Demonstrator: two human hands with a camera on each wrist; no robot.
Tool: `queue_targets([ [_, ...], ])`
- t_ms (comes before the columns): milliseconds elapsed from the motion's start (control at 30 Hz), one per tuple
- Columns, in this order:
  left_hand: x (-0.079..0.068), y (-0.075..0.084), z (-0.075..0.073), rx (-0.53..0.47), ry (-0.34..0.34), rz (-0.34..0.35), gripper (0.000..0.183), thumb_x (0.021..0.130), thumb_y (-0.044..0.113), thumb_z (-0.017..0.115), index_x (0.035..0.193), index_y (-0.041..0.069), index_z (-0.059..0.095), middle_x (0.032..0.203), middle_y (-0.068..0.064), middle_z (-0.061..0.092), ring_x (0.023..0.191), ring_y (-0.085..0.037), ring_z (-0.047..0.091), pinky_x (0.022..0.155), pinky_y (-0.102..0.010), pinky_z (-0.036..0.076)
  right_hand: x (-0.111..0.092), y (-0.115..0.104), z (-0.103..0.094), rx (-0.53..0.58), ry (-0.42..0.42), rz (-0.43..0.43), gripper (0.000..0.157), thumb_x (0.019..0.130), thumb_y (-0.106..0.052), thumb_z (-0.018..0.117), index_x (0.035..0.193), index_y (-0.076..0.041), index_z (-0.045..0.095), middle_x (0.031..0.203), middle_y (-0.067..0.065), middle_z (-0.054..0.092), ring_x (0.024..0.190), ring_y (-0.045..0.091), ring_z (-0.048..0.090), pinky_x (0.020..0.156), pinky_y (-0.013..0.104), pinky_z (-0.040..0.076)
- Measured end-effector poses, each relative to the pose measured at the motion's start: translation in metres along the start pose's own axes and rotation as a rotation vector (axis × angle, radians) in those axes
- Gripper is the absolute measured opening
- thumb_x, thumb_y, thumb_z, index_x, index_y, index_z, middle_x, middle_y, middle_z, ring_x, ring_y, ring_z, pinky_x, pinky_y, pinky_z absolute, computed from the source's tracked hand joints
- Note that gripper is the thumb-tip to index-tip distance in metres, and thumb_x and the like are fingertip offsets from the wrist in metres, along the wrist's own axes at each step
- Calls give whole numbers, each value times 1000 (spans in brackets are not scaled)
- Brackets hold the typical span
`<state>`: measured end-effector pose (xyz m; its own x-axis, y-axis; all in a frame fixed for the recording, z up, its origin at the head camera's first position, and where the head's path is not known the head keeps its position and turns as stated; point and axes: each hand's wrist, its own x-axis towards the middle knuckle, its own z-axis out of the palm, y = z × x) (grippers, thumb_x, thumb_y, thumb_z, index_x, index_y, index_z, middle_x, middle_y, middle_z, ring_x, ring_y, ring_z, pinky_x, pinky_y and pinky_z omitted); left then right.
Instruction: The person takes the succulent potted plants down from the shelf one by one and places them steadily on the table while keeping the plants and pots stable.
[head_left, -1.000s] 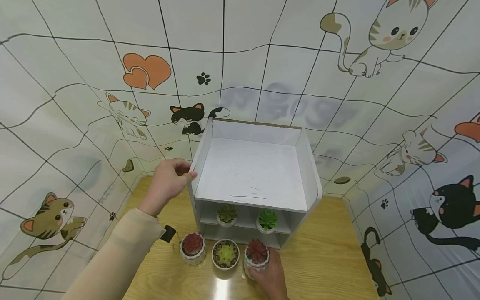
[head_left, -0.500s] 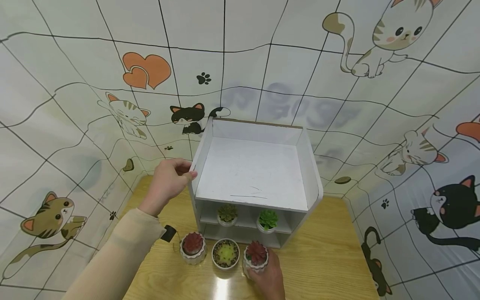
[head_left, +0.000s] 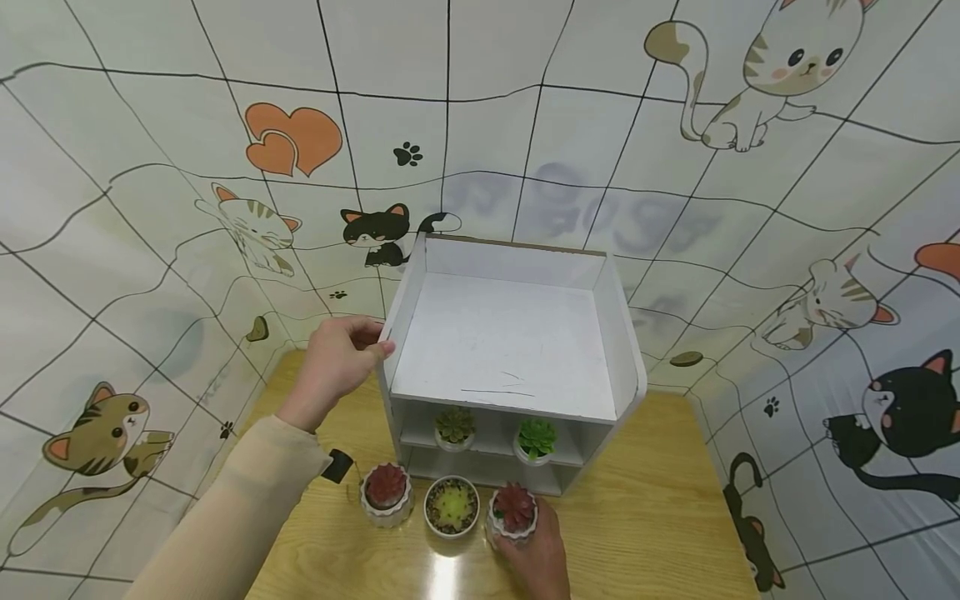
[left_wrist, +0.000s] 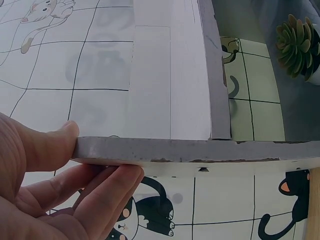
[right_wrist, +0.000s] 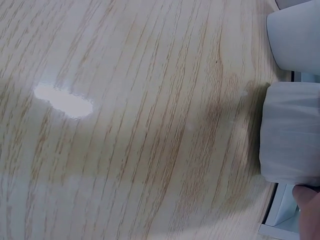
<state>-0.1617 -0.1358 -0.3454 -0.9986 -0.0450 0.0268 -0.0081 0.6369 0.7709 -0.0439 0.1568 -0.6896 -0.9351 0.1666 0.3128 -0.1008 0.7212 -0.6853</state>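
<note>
My left hand pinches the left side panel of a white wooden shelf unit. In the left wrist view, the thumb lies on one face of that panel and the fingers on the other. At the front right, my right hand grips a white fluted pot with a red succulent. The right wrist view shows this pot at the table surface, a fingertip against its side. Left of it stand a round white pot with a yellow-green plant and another red potted succulent.
Inside the shelf's middle level stand a dark green succulent and a bright green one, both in white pots. A wooden table bears everything. Cat-print cloth hangs at the back and both sides. A small black piece shows beside the left sleeve.
The right hand has shifted very slightly to the left on the red succulent's pot. The left hand, the shelf and the other pots stay where they were.
</note>
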Motion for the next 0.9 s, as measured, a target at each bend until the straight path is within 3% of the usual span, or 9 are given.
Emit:
queue_targets([
  [233, 0, -1, 0, 7, 4, 6, 27, 98, 12, 70, 119, -5, 72, 108, -19, 73, 99, -33, 67, 83, -43, 55, -2, -1, 0, 4, -68, 114, 89, 60, -23, 98, 132, 4, 52, 123, 20, 61, 116, 36, 63, 98, 54, 53],
  [400, 0, -1, 0, 10, 5, 13, 26, 97, 12, 70, 117, -4, 73, 106, -19, 73, 96, -31, 67, 81, -41, 55, -3, 0, 1, -23, -54, 86, 89, 60, -26, 99, 130, 5, 53, 121, 19, 62, 113, 36, 64, 96, 54, 55],
  [600, 1, 0, -1, -1, 0, 5, 27, 98, 13, 71, 119, -4, 72, 109, -19, 73, 102, -34, 67, 86, -46, 56, -3, 3, -2, -24, -83, 80, 86, 64, -30, 98, 130, 2, 53, 121, 16, 62, 114, 34, 64, 96, 53, 55],
  [800, 0, 0, -2, 0, -4, -2, 27, 98, 13, 70, 119, -4, 72, 109, -19, 73, 102, -34, 67, 86, -46, 56, 2, 10, -16, -32, -209, 84, 82, 69, -37, 96, 132, -2, 56, 126, 14, 64, 116, 33, 65, 96, 52, 56],
  [900, 0, 0, -3, -1, -7, -7, 27, 98, 14, 70, 119, -4, 72, 111, -20, 72, 105, -35, 67, 88, -48, 56, 7, 10, -26, -44, -287, 64, 82, 72, -38, 94, 132, 4, 58, 125, 19, 65, 116, 36, 65, 97, 53, 55],
])
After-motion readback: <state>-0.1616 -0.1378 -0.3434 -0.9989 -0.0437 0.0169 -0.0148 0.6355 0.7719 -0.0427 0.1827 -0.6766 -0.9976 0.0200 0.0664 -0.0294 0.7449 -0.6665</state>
